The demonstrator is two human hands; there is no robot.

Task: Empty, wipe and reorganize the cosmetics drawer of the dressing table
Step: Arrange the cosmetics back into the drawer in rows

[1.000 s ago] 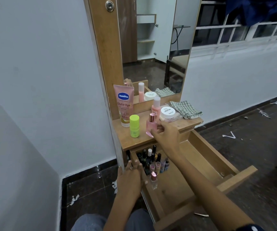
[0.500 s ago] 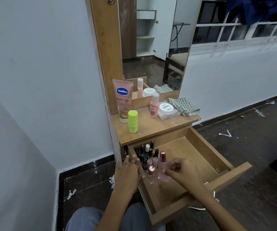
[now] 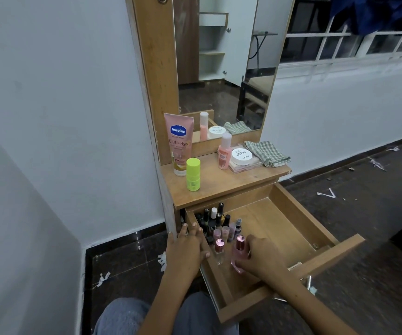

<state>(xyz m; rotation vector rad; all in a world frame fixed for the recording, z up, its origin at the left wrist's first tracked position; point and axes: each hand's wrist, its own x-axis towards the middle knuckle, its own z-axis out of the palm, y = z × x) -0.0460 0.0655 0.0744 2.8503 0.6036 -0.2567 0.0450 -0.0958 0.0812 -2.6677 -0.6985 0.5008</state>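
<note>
The wooden drawer (image 3: 289, 228) of the dressing table stands pulled out. Several nail polish bottles (image 3: 215, 222) crowd its back left corner. My right hand (image 3: 259, 258) grips a pink perfume bottle (image 3: 238, 253) with a rose-gold cap, standing on the drawer floor beside a small bottle with a pink cap (image 3: 219, 252). My left hand (image 3: 186, 250) rests with straight fingers on the drawer's left wall. On the tabletop (image 3: 219, 187) stand a pink Vaseline tube (image 3: 178, 143), a lime green bottle (image 3: 193, 174), a peach bottle (image 3: 224, 151), a white jar (image 3: 241, 156) on a pink box, and a checked cloth (image 3: 266, 153).
A tall mirror (image 3: 221, 66) in a wooden frame rises behind the tabletop. A white wall lies to the left. The dark tiled floor (image 3: 364, 201) carries white scraps. My knees in grey trousers (image 3: 127, 315) are below the drawer.
My right hand took the pink perfume bottle from the tabletop and brought it down into the drawer, next to the small bottle. My left hand stayed on the drawer's left wall.
</note>
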